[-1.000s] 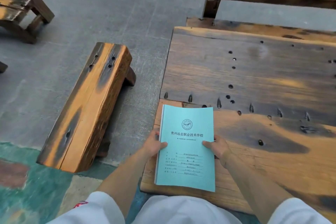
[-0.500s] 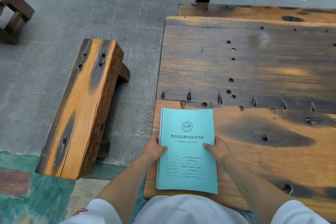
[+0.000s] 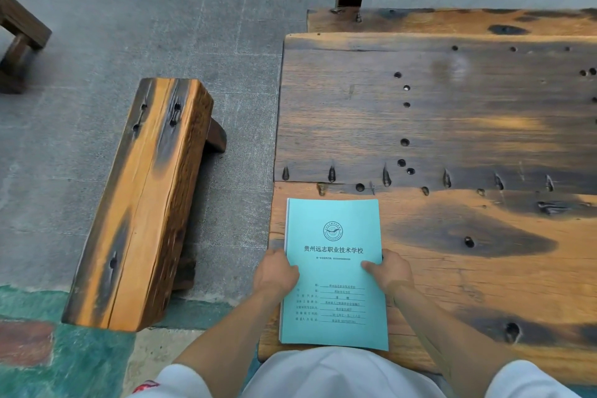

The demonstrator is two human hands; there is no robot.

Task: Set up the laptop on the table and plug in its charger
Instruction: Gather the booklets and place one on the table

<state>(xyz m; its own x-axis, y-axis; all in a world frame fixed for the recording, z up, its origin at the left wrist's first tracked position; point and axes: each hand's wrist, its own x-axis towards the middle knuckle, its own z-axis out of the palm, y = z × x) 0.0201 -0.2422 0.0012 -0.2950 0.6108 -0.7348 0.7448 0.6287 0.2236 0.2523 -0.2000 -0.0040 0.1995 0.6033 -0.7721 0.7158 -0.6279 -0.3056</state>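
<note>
On table (image 3: 452,126) near corner: teal booklet (image 3: 332,271), flat. Left hand (image 3: 274,273) and right hand (image 3: 389,270) pinch its sides. Bench (image 3: 142,200) left of table, grey paving.

Soft, even daylight fills the scene with no hard shadows. A pale sheen lies on the wooden table (image 3: 452,68) toward one o'clock. Wide-angle bending curves the edges, and the stool (image 3: 19,39) at nine o'clock looks slightly blurred.

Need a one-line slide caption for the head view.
Both hands hold a teal booklet on the wooden table.
</note>
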